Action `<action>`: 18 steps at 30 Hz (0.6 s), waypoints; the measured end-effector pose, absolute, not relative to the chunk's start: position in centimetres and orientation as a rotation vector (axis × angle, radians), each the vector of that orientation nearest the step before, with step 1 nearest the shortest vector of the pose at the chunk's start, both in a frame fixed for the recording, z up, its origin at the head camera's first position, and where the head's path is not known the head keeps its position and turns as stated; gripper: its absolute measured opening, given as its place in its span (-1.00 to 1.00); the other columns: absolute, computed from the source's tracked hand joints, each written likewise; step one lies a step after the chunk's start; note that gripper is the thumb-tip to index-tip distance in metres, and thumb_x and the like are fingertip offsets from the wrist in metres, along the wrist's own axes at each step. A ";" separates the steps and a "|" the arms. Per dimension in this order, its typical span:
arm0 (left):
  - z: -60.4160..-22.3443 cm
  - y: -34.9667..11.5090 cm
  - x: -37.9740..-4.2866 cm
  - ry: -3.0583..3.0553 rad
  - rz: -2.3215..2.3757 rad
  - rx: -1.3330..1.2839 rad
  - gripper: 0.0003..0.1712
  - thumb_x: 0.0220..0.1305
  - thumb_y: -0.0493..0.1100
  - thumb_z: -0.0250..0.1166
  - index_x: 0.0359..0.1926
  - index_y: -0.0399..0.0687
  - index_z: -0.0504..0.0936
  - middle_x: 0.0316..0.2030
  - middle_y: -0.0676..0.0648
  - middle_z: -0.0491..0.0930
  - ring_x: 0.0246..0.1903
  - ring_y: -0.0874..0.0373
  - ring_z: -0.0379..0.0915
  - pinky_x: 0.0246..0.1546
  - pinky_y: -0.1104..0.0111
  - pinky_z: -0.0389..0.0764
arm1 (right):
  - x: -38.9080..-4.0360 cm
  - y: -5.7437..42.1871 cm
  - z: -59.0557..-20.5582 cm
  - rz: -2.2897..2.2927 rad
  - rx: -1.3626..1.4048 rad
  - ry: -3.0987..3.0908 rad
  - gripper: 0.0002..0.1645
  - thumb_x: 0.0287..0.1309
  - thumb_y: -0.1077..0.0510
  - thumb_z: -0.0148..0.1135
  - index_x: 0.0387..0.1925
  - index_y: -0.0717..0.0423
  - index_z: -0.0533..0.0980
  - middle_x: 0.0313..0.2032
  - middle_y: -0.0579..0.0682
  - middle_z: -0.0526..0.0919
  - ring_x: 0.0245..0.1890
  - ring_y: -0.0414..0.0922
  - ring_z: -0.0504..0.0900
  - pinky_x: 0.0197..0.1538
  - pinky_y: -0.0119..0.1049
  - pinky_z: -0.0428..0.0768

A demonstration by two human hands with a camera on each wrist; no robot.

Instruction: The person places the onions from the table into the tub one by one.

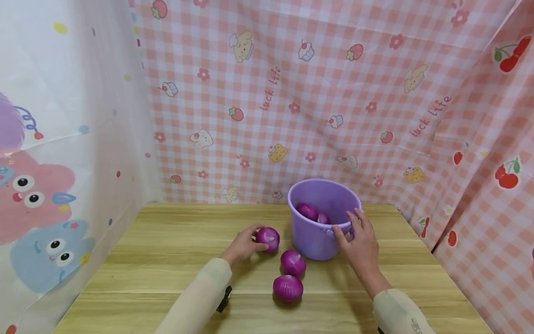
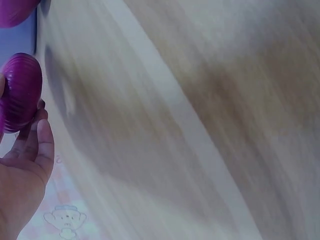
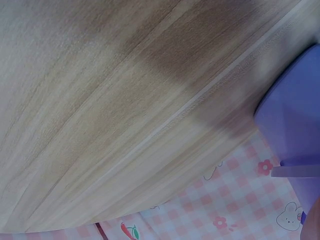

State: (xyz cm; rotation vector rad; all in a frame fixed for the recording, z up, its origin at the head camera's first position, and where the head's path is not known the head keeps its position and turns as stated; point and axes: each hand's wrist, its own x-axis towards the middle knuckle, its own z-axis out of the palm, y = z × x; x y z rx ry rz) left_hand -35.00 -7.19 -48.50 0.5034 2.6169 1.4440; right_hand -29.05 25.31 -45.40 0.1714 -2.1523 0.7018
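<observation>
My left hand (image 1: 244,244) holds a purple onion (image 1: 268,239) between thumb and fingers, left of the bucket. In the left wrist view, the same onion (image 2: 22,92) shows at the left edge above the fingers. My right hand (image 1: 362,239) grips the rim of a purple bucket (image 1: 314,241), thumb at the front and fingers on the right side. Inside the bucket lie onions (image 1: 307,211), partly hidden by its wall. On the table before the bucket sit two more onions, one (image 1: 293,263) just behind the other (image 1: 288,288).
A wood-grain table (image 1: 175,250) carries everything. Pink checked cloth (image 1: 250,93) hangs behind it and at the right, and a white printed cloth (image 1: 96,139) hangs at the left. The bucket's handle (image 3: 295,171) shows in the right wrist view.
</observation>
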 end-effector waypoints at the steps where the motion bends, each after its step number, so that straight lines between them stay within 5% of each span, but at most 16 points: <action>1: -48.4 -7.3 -35.0 2.614 1.451 0.501 -0.25 0.18 -0.23 0.45 0.36 -0.19 0.37 0.04 -0.25 0.54 0.01 -0.11 0.50 0.08 -0.01 0.53 | -29.0 25.3 -45.4 0.703 0.172 -2.152 -0.31 0.08 -0.03 0.39 0.16 0.32 0.51 0.25 0.32 0.43 0.31 0.29 0.33 0.18 0.28 0.41; 18: -46.7 -9.5 -35.0 2.624 1.526 0.415 -0.30 0.19 -0.23 0.43 0.35 -0.11 0.41 0.07 -0.25 0.54 0.04 -0.09 0.50 0.06 0.04 0.56 | -29.1 25.3 -45.5 0.697 0.177 -2.146 -0.31 0.09 -0.04 0.38 0.16 0.30 0.51 0.25 0.30 0.44 0.32 0.28 0.32 0.17 0.29 0.41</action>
